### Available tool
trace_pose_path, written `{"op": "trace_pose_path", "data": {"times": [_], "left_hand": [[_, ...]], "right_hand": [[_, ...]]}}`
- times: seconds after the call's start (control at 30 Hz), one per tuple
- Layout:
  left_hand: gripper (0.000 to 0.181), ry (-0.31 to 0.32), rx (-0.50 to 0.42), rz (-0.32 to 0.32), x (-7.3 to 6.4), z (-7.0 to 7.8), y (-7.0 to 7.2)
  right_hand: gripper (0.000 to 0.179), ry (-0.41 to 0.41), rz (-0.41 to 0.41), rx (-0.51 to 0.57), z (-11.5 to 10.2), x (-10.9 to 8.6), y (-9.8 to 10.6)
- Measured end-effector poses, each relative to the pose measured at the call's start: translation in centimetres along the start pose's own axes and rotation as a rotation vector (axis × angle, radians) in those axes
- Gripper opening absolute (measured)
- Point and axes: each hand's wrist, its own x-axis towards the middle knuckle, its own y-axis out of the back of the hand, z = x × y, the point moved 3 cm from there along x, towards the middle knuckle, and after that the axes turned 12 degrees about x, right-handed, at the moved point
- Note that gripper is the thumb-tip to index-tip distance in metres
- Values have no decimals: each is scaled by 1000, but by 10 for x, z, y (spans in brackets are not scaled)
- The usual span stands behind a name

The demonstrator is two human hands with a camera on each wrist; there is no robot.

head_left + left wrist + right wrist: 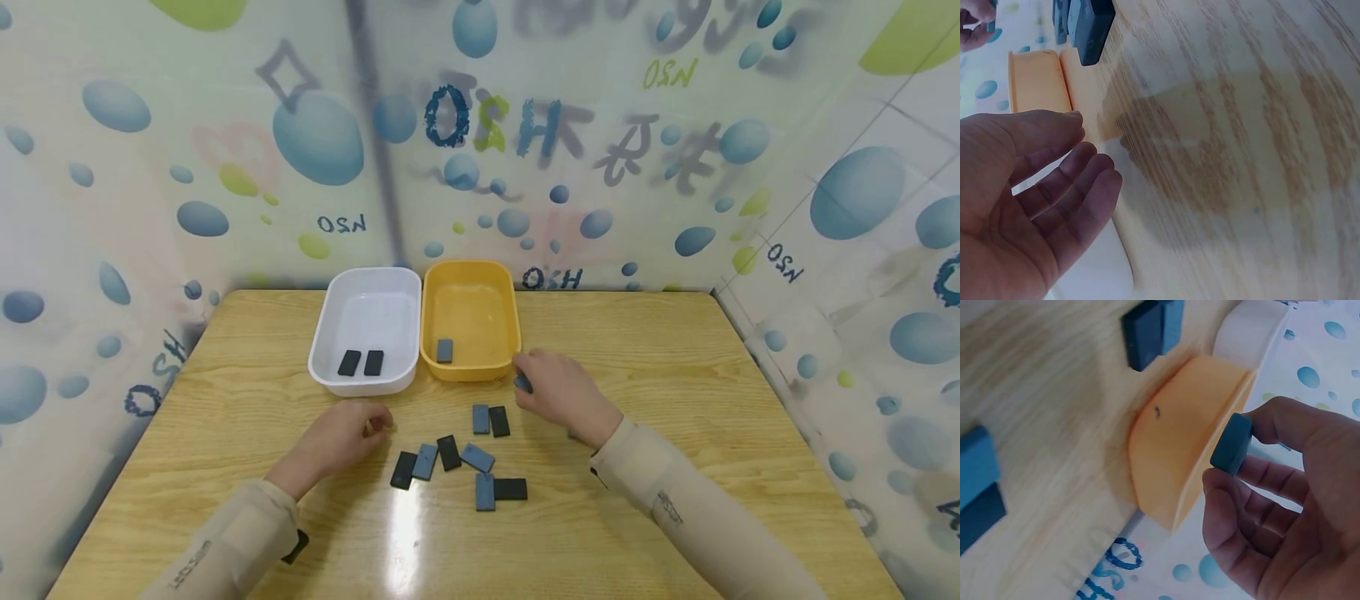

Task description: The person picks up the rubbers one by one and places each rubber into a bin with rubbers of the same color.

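Observation:
My right hand [558,392] pinches a small blue rectangular block [1232,444] between thumb and fingers, just off the near right corner of the yellow bin [472,312]. In front of the white bin [367,317], my left hand [341,437] hangs with its fingers [1091,206] loosely curled and nothing between them. One blue block [445,351] lies inside the yellow bin. Two black blocks, a left one [348,362] and a right one [373,362], lie in the white bin.
Several blue and black blocks are scattered mid-table, among them a black block [448,452] and a blue block [485,492]. Another black block [296,547] sits partly hidden by the left sleeve. A patterned curtain [480,217] stands behind the wooden table [637,333].

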Motion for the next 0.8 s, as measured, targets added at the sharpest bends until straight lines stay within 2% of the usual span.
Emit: {"op": "trace_pose_path", "data": {"times": [0.43,0.8], "left_hand": [[11,7,-8,3,1,0,2],[10,13,-5,12,1,0,4]], "right_hand": [[9,99,35,-85,-25,20,6],[10,76,35,-103,-36,43,12]]}}
